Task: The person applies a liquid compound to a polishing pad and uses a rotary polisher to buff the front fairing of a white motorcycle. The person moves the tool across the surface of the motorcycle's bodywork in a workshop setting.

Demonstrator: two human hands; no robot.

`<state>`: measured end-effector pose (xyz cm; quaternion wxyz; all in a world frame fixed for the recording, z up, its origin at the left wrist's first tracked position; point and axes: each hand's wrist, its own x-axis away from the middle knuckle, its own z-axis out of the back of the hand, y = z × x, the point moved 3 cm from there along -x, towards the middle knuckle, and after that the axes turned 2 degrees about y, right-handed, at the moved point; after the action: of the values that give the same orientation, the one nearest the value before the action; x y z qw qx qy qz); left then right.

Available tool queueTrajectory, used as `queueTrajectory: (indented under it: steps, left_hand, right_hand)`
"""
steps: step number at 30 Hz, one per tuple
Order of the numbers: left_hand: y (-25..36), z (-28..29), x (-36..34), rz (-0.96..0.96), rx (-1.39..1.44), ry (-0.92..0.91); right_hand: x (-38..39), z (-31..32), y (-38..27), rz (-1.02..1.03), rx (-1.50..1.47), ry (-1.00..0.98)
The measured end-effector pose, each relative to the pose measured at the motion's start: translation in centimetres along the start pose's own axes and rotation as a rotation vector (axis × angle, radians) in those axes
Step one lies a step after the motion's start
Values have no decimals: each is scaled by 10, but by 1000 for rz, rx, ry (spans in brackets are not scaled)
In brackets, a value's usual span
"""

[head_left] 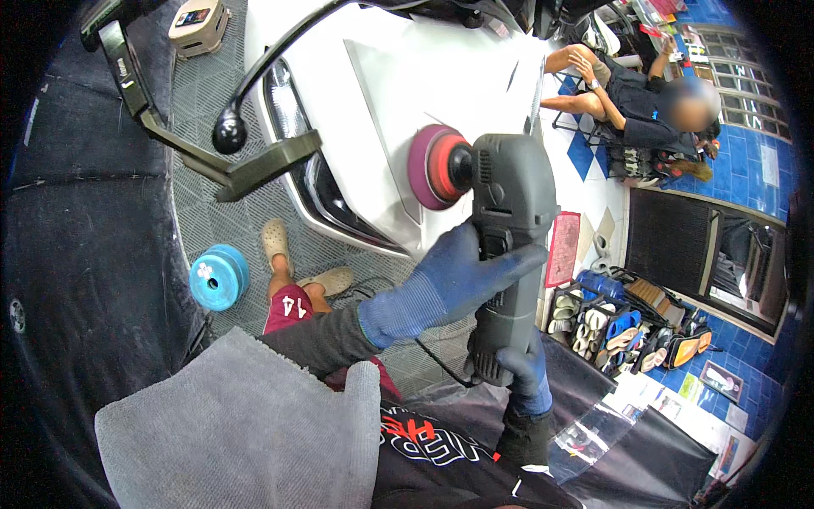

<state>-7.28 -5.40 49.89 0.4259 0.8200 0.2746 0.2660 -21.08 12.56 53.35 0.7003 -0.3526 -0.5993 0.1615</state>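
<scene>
Both my hands, in blue gloves, grip a black polisher (513,182). My left hand (445,280) is wrapped round its body just behind the head, with fingers stretched along the casing. Lower down, my right hand (530,373) closes round the rear end of the handle. A purple foam pad (431,168) on a red backing sits on the polisher's head, facing the white car (381,59). Whether pad and paint touch, I cannot tell. A black cord (437,360) runs from the polisher's rear. A grey cloth (246,424) drapes near my left upper arm.
A dark jointed arm (212,165) and a ball-ended black rod (229,131) reach across by the headlight (314,187). On the grated floor are a blue round drum (219,278) and a beige case (199,25). Right: a seated person (649,106), a shoe rack (602,327), a red mat (563,246).
</scene>
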Motion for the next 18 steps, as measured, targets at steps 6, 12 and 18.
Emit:
queueTrajectory:
  steps: [6, 12, 18]
  left_hand:
    - [7, 2, 8, 54, 3, 59]
    - [-44, -13, 6, 74, -130, -24]
    - [-56, -19, 20, 71, -217, 51]
  right_hand:
    - [-13, 6, -7, 0, 67, -68]
    - [-4, 36, 86, -28, -113, -58]
    - [7, 53, 128, -56, -36, 8]
